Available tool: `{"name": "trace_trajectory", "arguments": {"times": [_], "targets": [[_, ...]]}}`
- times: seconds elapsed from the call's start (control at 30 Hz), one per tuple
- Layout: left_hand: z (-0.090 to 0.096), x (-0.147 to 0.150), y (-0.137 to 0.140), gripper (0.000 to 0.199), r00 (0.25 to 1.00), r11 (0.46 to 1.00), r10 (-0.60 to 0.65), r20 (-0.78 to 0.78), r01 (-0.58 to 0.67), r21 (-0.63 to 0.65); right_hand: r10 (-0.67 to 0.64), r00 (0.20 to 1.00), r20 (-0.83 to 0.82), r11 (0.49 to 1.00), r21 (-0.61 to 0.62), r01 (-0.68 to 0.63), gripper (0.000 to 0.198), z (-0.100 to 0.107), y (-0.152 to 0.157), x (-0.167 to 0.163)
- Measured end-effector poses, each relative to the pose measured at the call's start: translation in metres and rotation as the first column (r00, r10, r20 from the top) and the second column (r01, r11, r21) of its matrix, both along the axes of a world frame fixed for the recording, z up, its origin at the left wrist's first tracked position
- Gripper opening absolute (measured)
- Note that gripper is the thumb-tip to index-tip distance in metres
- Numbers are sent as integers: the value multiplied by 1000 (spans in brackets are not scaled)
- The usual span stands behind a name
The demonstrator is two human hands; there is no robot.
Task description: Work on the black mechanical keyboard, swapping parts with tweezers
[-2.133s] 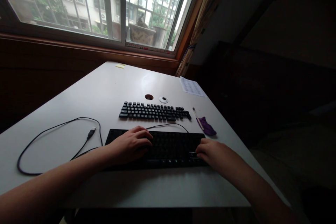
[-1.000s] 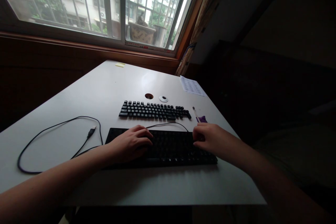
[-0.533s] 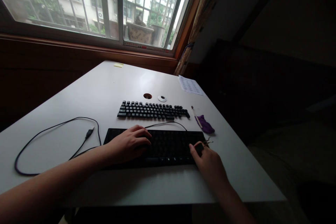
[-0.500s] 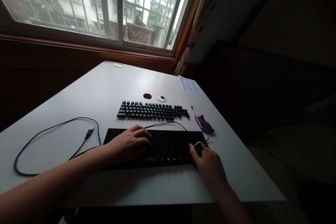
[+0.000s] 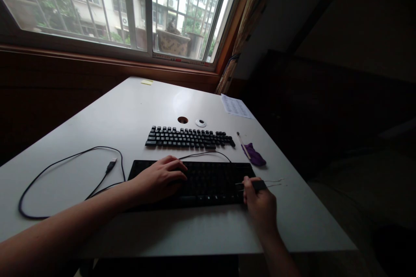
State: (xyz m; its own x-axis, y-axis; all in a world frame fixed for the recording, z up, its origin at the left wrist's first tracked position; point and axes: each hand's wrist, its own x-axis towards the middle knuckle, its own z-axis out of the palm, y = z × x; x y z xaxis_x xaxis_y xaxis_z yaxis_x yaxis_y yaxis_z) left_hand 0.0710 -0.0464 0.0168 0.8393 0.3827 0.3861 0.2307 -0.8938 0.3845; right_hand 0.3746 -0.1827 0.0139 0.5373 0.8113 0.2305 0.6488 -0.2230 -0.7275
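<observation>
A black keyboard (image 5: pixel 211 177) lies near the desk's front edge, most of its bed bare, with some keycaps in its front row. My left hand (image 5: pixel 164 175) rests palm down on its left half, fingers stretched out and holding nothing. Over the right end, my right hand (image 5: pixel 261 203) is closed round a wire keycap puller (image 5: pixel 259 185) by its black middle. The puller's wires stick out both ways, one end over the keyboard and the other past its right edge. Behind the keyboard, loose black keycaps (image 5: pixel 185 137) stand in rows.
The keyboard's cable with its USB plug (image 5: pixel 111 164) loops over the white desk (image 5: pixel 107 117) at left. A brush (image 5: pixel 243 145) and a purple cloth (image 5: pixel 254 156) lie at right. Further back are a cable hole (image 5: pixel 182 120), its ring cover (image 5: pixel 200 123), a paper sheet (image 5: pixel 236 106) and yellow notes (image 5: pixel 147 82).
My right hand has shifted slightly right and turned the keycap puller, so its wires now lie roughly level and show at both sides. The left hand stays on the keyboard.
</observation>
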Motion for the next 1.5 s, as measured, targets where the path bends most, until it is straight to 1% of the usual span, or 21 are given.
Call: {"name": "trace_trajectory", "arguments": {"times": [0.1, 0.17, 0.23, 0.3, 0.4, 0.5, 0.6, 0.67, 0.7, 0.8, 0.87, 0.9, 1.03, 1.2, 1.33, 1.5], "targets": [[0, 0, 0, 22, 1000, 1000, -8, 13, 8, 5, 39, 999, -25, 999, 29, -38, 35, 3, 3, -4], [0, 0, 0, 21, 1000, 1000, -10, 23, 10, 11, 105, 994, -24, 992, 70, -103, 32, 7, 8, -9], [1, 0, 0, 22, 999, 1000, -10, 39, 10, 8, 202, 978, -49, 974, 115, -196, 30, 11, 16, -17], [2, 0, 0, 22, 998, 1000, -9, 61, 9, -8, 336, 936, -110, 934, 170, -315, 26, 15, 25, -26], [6, 1, 0, 22, 994, 999, -13, 107, 18, -48, 513, 830, -219, 850, 261, -457, 20, 19, 39, -43], [11, 0, -1, 23, 985, 993, 5, 174, 16, -120, 617, 744, -257, 781, 318, -538, 12, 23, 50, -59], [15, -1, -1, 25, 974, 967, 58, 217, -1, -255, 695, 673, -253, 716, 332, -614, 8, 26, 58, -71], [17, -3, 0, 25, 972, 924, 70, 224, 22, -382, 728, 643, -237, 682, 340, -647, 6, 27, 62, -75], [18, -3, 1, 25, 972, 890, 66, 227, 46, -454, 738, 636, -225, 671, 347, -656, 6, 27, 63, -77], [18, -4, 2, 28, 966, 750, 48, 252, 132, -648, 743, 642, -191, 661, 365, -656, 4, 26, 64, -80], [17, -3, 1, 30, 964, 660, 38, 263, 173, -731, 736, 657, -163, 662, 376, -648, 6, 23, 63, -82], [16, -2, 1, 32, 963, 631, 36, 268, 186, -753, 733, 665, -146, 661, 383, -645, 7, 22, 63, -82], [16, 0, 0, 34, 959, 575, 31, 281, 213, -790, 740, 668, -78, 636, 402, -659, 10, 18, 59, -85], [15, 1, -1, 37, 954, 447, 52, 296, 242, -861, 749, 662, -16, 615, 387, -687, 11, 17, 54, -90], [12, 1, -2, 41, 948, 416, 76, 309, 252, -874, 746, 666, -10, 615, 392, -684, 15, 17, 52, -93], [11, 0, -2, 40, 942, 371, 80, 325, 275, -887, 754, 653, -72, 628, 368, -686, 18, 13, 49, -94]]}}
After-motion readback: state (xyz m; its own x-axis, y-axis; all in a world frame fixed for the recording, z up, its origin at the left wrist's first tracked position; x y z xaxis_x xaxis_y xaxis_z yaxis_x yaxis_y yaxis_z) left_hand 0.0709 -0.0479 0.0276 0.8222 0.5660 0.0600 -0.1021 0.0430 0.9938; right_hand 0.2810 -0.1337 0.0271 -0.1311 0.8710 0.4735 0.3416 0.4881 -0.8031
